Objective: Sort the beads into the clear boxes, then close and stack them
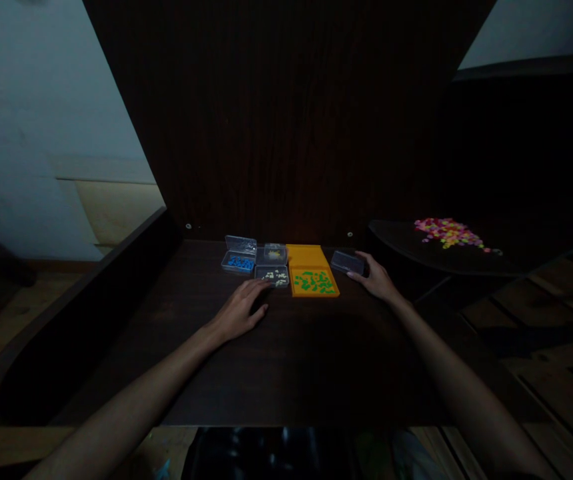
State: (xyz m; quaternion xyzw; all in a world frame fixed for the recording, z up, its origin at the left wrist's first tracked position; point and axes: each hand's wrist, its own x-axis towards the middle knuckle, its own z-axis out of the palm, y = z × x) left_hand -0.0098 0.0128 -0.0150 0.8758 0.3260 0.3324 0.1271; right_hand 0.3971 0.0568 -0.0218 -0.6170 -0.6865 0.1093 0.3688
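Note:
My right hand [375, 276] grips a clear plastic box [347, 263] at its right side, thumb at the front edge and fingers behind. My left hand [242, 308] rests with fingers stretched out and thumb apart, fingertips at the front of a clear box of whitish pieces [272, 275]. Behind that box is its raised lid or another clear box with yellowish bits [275, 254]; I cannot tell which. To the left stands an open clear box of blue pieces [239, 262]. An open yellow case [315, 283] with green pieces lies between my hands.
A dark upright panel [286, 133] rises behind the dark tabletop [246, 380]. A raised side board [86, 307] bounds the left. On a dark rounded shelf [396, 250] to the right lies a heap of pink, orange and yellow pieces [451, 233].

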